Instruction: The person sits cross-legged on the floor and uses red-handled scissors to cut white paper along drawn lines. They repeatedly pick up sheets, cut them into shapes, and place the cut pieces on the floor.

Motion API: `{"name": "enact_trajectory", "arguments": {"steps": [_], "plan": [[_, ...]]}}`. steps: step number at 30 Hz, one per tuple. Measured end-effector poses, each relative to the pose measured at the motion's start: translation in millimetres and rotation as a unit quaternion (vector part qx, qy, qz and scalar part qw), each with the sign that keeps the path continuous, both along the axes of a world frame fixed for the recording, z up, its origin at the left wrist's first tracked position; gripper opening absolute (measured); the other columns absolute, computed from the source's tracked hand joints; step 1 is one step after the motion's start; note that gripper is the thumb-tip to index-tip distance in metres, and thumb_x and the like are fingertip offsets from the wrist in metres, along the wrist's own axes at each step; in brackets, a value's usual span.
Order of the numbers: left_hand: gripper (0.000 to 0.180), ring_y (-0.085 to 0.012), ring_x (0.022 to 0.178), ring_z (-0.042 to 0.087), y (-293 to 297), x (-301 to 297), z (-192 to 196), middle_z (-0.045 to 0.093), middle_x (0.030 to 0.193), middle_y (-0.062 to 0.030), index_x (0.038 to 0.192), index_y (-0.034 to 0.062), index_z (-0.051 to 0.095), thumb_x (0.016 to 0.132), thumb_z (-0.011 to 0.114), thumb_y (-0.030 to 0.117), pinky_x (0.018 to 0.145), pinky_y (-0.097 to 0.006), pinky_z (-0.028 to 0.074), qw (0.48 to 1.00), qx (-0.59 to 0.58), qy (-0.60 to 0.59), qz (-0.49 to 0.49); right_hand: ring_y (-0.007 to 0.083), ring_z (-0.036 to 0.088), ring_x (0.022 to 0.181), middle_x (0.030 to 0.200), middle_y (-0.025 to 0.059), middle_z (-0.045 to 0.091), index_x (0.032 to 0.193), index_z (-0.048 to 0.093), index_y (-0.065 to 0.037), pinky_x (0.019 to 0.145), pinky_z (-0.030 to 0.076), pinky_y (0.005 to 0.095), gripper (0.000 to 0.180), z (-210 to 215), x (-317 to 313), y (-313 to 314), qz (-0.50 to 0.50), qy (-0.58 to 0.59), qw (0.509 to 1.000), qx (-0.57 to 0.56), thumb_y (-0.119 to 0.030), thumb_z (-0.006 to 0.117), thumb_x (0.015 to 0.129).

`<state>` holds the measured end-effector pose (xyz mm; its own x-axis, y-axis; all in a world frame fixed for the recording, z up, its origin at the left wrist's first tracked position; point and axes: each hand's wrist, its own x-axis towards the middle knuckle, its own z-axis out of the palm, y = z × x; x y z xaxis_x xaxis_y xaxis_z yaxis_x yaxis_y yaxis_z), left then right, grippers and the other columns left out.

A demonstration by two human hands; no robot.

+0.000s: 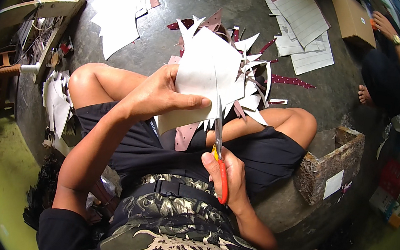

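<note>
Above my crossed legs, my left hand (167, 95) grips a white sheet (206, 62), its thumb flat on top and the fingers hidden underneath. In my right hand (235, 175) is a pair of scissors (218, 134) with red and yellow handles. The scissors' blades point away from me and meet the sheet at its lower right part. Just beyond the sheet lies a heap of pointed offcuts (252, 87), white, pinkish and dark red with dots. One pinkish dotted strip (185, 136) hangs between my legs.
White sheets (119, 29) lie on the floor at far left, lined sheets (301, 21) at far right. A cardboard box (354, 19) stands near a co-worker's hand (383, 25). A rough block-like trough (330, 164) sits by my right knee, a wooden frame (47, 9) at left.
</note>
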<state>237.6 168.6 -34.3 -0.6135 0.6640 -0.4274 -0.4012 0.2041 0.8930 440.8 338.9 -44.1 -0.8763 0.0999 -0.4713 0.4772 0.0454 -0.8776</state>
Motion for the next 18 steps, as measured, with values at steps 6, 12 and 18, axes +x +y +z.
{"name": "enact_trajectory", "arguments": {"steps": [6, 12, 18], "plan": [[0.035, -0.0107, 0.095, 0.069, -2, 3, -3, 0.076, 0.106, -0.004, 0.118, -0.0011, 0.073, 0.091, 0.084, 0.018, 0.086, -0.03, 0.057, 1.0, 0.008, 0.01, 0.005, 0.0105, 0.04, 0.057, 0.06, 0.0037, 0.045, 0.077, 0.054, -0.002, 0.053, 0.04, 0.032, 0.044, 2, 0, -4, -0.022, 0.005, 1.0, -0.005, -0.034, 0.072, 0.102], [0.036, -0.0104, 0.092, 0.069, -2, 3, -2, 0.076, 0.105, -0.0042, 0.119, -0.0005, 0.073, 0.092, 0.083, 0.02, 0.084, -0.029, 0.058, 1.0, 0.001, 0.005, -0.003, 0.0102, 0.038, 0.055, 0.056, 0.0026, 0.043, 0.071, 0.053, -0.003, 0.05, 0.037, 0.0327, 0.05, 5, 7, -2, -0.02, -0.028, 0.999, 0.009, -0.038, 0.072, 0.102], [0.04, -0.0115, 0.098, 0.069, 3, 7, -1, 0.075, 0.108, -0.0049, 0.124, -0.0017, 0.069, 0.09, 0.085, 0.014, 0.087, -0.029, 0.057, 1.0, -0.009, -0.024, -0.002, 0.0106, 0.039, 0.055, 0.058, 0.0016, 0.044, 0.076, 0.055, -0.003, 0.051, 0.037, 0.0322, 0.045, -6, 5, -2, -0.028, 0.013, 0.999, -0.024, -0.037, 0.071, 0.102]]}}
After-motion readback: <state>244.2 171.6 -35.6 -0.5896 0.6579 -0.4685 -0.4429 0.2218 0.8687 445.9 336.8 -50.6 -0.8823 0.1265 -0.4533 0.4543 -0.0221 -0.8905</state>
